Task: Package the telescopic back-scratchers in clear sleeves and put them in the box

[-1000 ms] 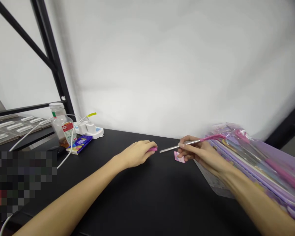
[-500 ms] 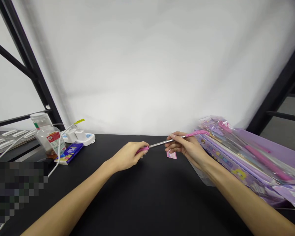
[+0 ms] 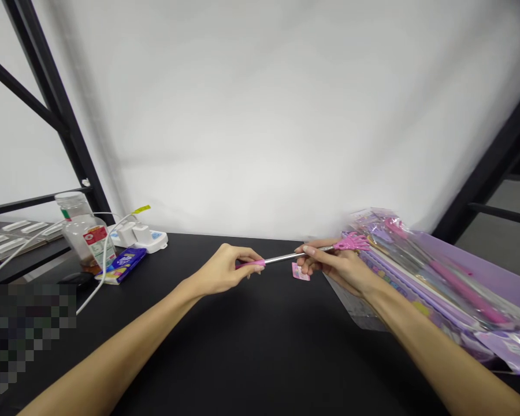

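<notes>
A back scratcher (image 3: 281, 257) with a silver rod, a pink handle and a pink hand-shaped head stretches between my hands above the black table (image 3: 251, 358). My left hand (image 3: 225, 268) is closed on the pink handle at its left end. My right hand (image 3: 335, 260) pinches the rod near the pink head, which points right with its fingers spread to view. Just below my right fingertips is a small pink card (image 3: 301, 271); whether they touch it I cannot tell.
On the right, a purple box (image 3: 494, 266) holds several plastic-wrapped pink back scratchers, with clear film beside it. At left stand a clear jar (image 3: 80, 222), a blue packet (image 3: 127, 263) and a white power strip (image 3: 158, 242) with cables. A white wall rises behind.
The back scratcher has turned about its length, so its hand-shaped head now shows flat instead of edge-on. Both hands still hold it in nearly the same place.
</notes>
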{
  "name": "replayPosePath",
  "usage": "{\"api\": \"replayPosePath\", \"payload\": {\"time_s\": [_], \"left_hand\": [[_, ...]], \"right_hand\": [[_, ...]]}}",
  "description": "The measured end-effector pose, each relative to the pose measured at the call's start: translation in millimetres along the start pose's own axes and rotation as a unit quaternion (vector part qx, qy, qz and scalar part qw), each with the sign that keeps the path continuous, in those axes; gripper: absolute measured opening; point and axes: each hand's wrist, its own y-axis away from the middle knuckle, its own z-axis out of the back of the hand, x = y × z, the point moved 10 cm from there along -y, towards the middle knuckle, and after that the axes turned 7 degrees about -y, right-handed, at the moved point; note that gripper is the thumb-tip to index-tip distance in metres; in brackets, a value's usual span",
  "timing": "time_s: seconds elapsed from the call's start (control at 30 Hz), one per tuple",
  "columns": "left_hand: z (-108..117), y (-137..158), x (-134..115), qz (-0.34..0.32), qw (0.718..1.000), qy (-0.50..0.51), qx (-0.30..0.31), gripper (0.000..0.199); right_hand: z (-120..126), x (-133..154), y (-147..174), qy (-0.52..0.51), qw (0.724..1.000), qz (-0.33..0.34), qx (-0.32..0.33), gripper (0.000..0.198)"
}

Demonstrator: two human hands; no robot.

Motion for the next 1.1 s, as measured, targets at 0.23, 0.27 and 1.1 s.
{"api": "replayPosePath", "payload": {"time_s": [0.23, 0.27, 1.1], "left_hand": [[-10, 1, -6, 0.010, 1.000, 0.021, 0.014, 0.025], [-12, 1, -7, 0.011, 0.999, 0.033, 0.018, 0.026], [-9, 0, -17, -0.079, 0.993, -0.088, -0.022, 0.032]], "right_hand": [[-27, -5, 2, 0.043, 0.998, 0.020, 0.041, 0.025], [-33, -6, 3, 0.047, 0.997, 0.019, 0.052, 0.026], [14, 24, 0, 0.037, 0.979, 0.100, -0.172, 0.032]]}}
